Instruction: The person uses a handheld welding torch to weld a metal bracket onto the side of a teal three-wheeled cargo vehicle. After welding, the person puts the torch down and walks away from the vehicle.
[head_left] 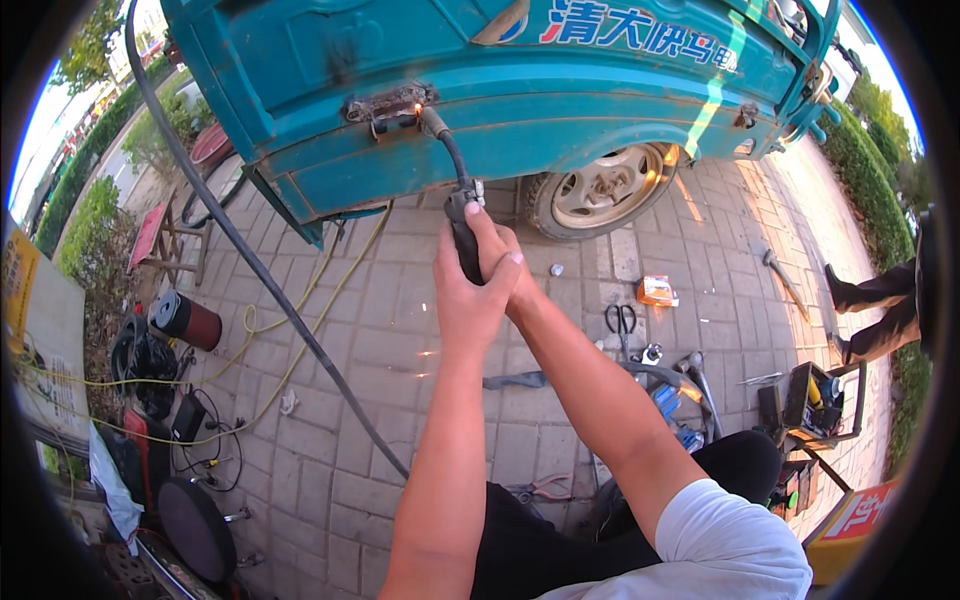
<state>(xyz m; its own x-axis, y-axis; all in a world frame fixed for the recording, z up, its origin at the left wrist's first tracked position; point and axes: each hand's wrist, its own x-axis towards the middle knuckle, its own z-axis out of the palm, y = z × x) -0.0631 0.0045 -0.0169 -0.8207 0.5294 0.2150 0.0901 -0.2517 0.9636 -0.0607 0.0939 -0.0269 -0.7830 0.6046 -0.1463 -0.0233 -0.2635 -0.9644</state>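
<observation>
Left hand (462,287) and right hand (503,252) wrap black torch handle (466,247), each grip closed; nozzle (433,122) sits near glowing spot (418,109) on rusty bracket (380,106) of teal cart (330,190).

One left hand (466,290), one right hand (500,245), one welding torch (462,205), one teal cart (560,115), one wheel (603,190) (counting only what shows), one small box (657,291), one hammer (788,286), two trouser legs (885,292) of another person.
</observation>
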